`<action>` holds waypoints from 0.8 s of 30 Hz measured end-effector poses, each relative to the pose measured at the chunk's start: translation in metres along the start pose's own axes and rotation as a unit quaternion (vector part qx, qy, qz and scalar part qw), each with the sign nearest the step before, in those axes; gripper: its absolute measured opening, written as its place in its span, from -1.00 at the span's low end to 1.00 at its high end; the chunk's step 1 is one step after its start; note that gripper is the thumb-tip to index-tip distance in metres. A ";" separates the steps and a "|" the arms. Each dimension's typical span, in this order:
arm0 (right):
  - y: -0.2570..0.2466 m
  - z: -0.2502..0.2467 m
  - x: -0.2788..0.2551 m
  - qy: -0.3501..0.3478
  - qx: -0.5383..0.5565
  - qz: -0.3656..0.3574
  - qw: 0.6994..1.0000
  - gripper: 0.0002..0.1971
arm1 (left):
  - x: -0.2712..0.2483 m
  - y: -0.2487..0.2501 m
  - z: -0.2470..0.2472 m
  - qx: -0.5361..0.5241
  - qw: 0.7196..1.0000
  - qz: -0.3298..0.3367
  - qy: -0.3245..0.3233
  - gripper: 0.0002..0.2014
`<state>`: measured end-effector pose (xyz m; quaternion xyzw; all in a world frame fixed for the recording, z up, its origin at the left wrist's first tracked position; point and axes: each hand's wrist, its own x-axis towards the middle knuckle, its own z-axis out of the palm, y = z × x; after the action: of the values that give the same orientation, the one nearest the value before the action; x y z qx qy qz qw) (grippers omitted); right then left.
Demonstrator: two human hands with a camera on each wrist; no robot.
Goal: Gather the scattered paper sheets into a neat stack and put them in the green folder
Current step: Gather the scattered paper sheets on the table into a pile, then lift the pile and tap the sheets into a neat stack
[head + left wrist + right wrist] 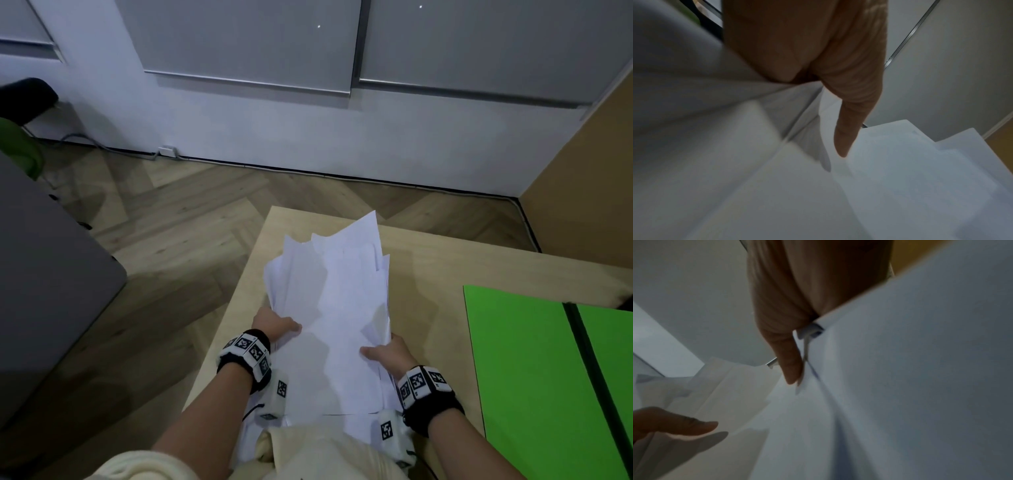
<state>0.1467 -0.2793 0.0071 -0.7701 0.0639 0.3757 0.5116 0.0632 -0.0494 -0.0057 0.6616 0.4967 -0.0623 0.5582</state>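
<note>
Holding a loose bundle of white paper sheets point(334, 308) between both hands, a person leans over a light wooden table point(442, 257). The sheets are gathered but not squared — corners fan out at the far end and edges stick out at different lengths. The bundle tilts up and away from the body, its near end low by the wrists.

To do this step well, the bundle probably wants standing on one edge and tapping against the table, grip loosened enough for the sheets to slide level, then turning to tap an adjoining edge. Squeezing too hard would lock the stagger in place.

The left hand point(275, 325) grips the bundle's left edge, thumb lying across the top sheet. In the left wrist view that thumb presses flat on the paper; the fingers beneath are hidden, so their curl is presumed, not seen. The right hand point(387, 351) clasps the right edge the same way, thumb on top, with paper wedged into the crook of the hand in the right wrist view.

The green folder point(534, 370) lies open and flat on the table to the person's right, near the bundle but not touching it.
</note>
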 end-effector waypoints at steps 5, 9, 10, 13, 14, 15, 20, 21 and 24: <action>-0.007 -0.006 -0.017 -0.053 0.097 0.046 0.993 -0.66 | 0.008 -0.006 -0.002 -0.079 0.996 -0.020 -0.019 -0.19; 0.002 -0.014 -0.012 -0.055 0.150 0.058 0.985 -0.64 | 0.038 -0.034 -0.004 -0.109 0.992 -0.046 -0.041 -0.04; 0.004 -0.014 -0.010 -0.030 0.152 0.053 0.986 -0.56 | 0.036 -0.036 -0.005 -0.101 0.992 -0.051 -0.049 -0.03; 0.007 -0.014 -0.008 0.008 0.110 0.036 0.993 -0.41 | 0.043 -0.048 -0.003 -0.078 0.994 -0.050 -0.060 0.06; 0.004 -0.013 -0.011 0.003 0.082 0.018 0.996 -0.39 | 0.040 -0.047 -0.004 -0.071 0.994 -0.048 -0.066 0.08; 0.002 -0.011 -0.012 -0.008 0.050 0.010 0.999 -0.39 | 0.029 -0.039 -0.006 -0.067 0.994 -0.044 -0.074 0.08; -0.011 -0.020 -0.012 0.011 0.000 -0.062 0.998 -0.46 | 0.028 -0.035 -0.020 -0.053 0.988 -0.050 -0.136 -0.09; -0.017 -0.027 -0.016 0.008 0.010 -0.067 0.998 -0.46 | 0.030 -0.037 -0.024 -0.060 0.985 -0.052 -0.150 -0.10; -0.038 -0.051 -0.030 -0.029 0.063 -0.093 0.993 -0.55 | 0.012 -0.020 -0.035 -0.115 0.969 -0.053 -0.214 -0.13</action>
<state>0.1698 -0.3126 0.0643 -0.7274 0.0009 0.3442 0.5936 0.0382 -0.0161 -0.0140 0.5370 0.4039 -0.1737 0.7200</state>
